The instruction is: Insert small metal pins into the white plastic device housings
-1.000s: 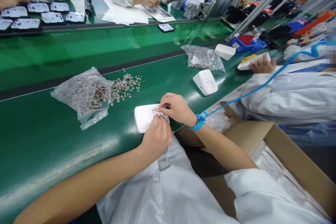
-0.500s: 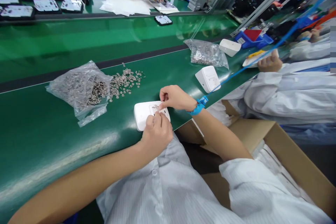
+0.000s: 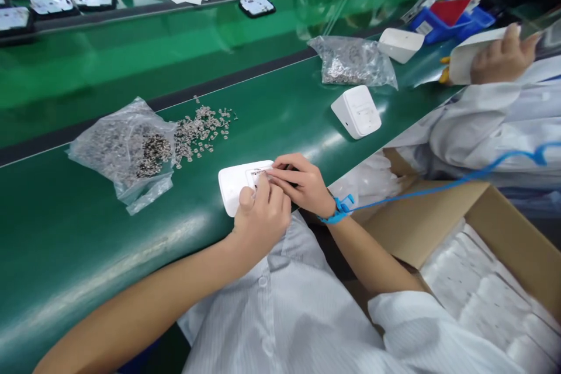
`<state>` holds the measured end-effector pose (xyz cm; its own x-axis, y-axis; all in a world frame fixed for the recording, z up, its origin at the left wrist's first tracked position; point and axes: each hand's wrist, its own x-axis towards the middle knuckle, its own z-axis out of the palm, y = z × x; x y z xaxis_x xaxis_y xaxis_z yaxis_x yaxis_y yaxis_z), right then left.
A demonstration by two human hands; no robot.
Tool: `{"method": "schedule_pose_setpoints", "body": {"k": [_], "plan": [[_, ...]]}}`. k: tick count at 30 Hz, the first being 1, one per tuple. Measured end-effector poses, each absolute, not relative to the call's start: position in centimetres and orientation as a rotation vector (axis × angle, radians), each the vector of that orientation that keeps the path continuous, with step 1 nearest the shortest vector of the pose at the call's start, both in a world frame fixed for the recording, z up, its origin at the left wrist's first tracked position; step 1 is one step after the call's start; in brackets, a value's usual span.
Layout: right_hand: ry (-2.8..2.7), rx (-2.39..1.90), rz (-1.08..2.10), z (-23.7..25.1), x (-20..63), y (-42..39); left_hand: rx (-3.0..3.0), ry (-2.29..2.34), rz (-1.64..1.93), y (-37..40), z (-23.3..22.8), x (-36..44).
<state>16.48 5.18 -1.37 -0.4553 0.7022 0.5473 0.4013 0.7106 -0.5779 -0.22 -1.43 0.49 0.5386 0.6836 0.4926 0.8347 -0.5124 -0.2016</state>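
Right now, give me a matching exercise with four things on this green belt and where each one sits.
Things:
1. flat white housing
2. clear bag of metal parts
3. loose metal parts
4. upright white housing

Places:
a. spilled just right of the near bag
b. under both hands
c. left of the loose pile
d. alone, near the second bag

Pairs: 1-b, 2-c, 3-a, 4-d

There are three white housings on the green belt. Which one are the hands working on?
The flat white housing nearest the belt edge: the left hand and right hand both touch it. The middle housing and the far housing lie untouched.
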Motion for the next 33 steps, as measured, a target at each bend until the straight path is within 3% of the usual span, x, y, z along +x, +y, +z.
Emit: {"method": "schedule_pose_setpoints", "body": {"k": [23, 33], "plan": [[-2.231, -0.806, 0.309, -1.2, 16.7, 5.5, -2.488, -1.304, -0.436, -1.1, 1.9, 0.0], [-2.174, -1.015, 0.577, 0.3, 16.1, 7.3, -2.401, -1.228, -0.430, -2.0, 1.1, -0.1]]}}
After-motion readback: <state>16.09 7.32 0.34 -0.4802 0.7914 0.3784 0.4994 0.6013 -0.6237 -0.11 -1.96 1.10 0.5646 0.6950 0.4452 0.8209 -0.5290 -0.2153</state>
